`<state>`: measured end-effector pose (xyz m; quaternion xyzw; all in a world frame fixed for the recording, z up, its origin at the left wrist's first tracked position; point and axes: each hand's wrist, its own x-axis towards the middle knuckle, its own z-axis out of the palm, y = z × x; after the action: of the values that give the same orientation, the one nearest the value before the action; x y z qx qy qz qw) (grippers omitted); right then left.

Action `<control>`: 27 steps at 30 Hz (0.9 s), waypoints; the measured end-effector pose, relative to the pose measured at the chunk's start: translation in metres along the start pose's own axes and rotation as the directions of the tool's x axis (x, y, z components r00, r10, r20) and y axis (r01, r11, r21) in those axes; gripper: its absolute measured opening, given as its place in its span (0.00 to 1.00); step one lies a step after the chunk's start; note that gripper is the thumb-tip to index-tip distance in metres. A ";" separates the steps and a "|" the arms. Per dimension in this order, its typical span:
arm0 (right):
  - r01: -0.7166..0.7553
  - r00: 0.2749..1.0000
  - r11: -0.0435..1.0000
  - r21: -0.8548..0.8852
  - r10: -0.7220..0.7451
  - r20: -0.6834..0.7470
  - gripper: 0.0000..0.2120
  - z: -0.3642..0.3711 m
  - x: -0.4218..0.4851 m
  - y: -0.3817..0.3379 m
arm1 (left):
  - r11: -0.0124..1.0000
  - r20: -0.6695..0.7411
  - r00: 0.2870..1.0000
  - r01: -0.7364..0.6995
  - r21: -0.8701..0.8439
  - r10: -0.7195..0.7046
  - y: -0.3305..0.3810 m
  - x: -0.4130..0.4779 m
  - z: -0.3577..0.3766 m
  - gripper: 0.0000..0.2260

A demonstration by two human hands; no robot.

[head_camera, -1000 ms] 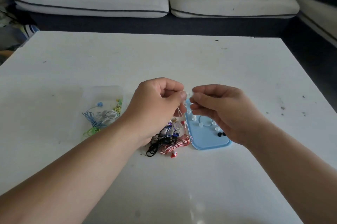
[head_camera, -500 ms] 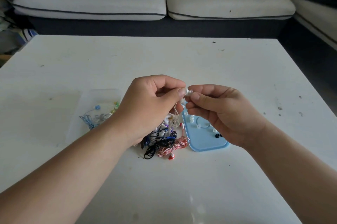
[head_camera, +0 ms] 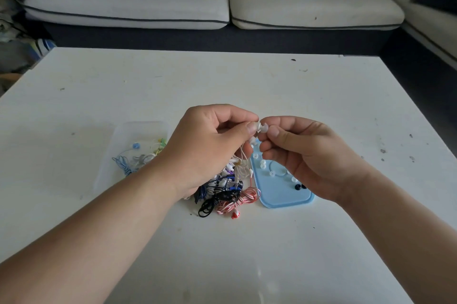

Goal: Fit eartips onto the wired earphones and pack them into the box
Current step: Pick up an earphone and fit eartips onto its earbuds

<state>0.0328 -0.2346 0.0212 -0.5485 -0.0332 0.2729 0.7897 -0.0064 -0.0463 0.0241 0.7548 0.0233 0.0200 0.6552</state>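
In the head view, both hands are raised just above the white table (head_camera: 247, 81) and meet at the fingertips. The left hand (head_camera: 212, 145) is curled, thumb and forefinger pinching a white earbud (head_camera: 258, 126), whose thin cable (head_camera: 243, 156) trails down under the palm toward the tangled pile of earphones (head_camera: 227, 195). The right hand (head_camera: 309, 155) is also curled, pinching a small translucent eartip (head_camera: 264, 129) pressed against the bud's nozzle. Whether the tip is already seated is too small to tell.

The step in hand looks like pushing the tip on. To do it well, the bud should be held rigid near its nozzle, with the tip's bore lined up square and eased on with a slight twist, not squeezed flat.

Below the right hand lies a blue lid (head_camera: 282, 196) holding loose clear eartips (head_camera: 262, 164) and two black ones (head_camera: 299, 187). The clear box (head_camera: 138, 130) sits to the left, beside the left forearm, with a few coloured earphones (head_camera: 128, 161) inside; the pair being fitted is not yet in it.
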 end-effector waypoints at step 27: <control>-0.186 0.945 0.768 -0.613 -0.032 -0.327 0.02 -0.034 0.014 0.022 | 0.961 0.024 0.984 0.178 -0.212 -0.177 0.002 -0.002 0.002 0.07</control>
<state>0.0481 -0.2515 -0.0153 -0.8203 0.0270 0.1861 0.5401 -0.0083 -0.0489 0.0253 0.6750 0.0872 -0.0381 0.7316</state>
